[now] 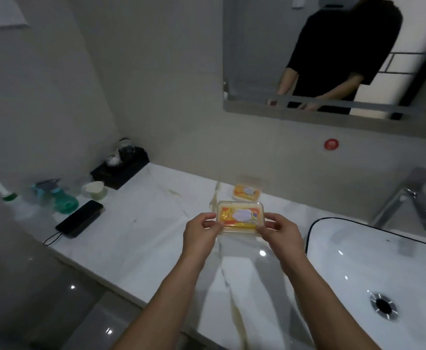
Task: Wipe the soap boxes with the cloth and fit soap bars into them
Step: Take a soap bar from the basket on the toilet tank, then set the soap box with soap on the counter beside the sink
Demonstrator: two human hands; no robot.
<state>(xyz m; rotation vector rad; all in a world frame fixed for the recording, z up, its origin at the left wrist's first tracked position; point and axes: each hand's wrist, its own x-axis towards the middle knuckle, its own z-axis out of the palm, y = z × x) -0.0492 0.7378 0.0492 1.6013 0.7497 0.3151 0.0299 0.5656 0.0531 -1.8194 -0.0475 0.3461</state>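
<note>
A clear plastic soap box [239, 217] with a yellow wrapped soap bar inside is held just above the white marble counter [143, 223]. My left hand [202, 232] pinches its left end and my right hand [279, 233] pinches its right end. A second soap box [246, 192] with a yellow soap bar sits on the counter just behind the first one, near the wall. No cloth can be seen.
A white basin [373, 269] with a drain and a chrome tap [409, 208] lies to the right. A black phone [79, 219], a teal spray bottle [60, 198], a small cup [97, 189] and a black tray [121, 168] stand at the counter's left. A mirror hangs above.
</note>
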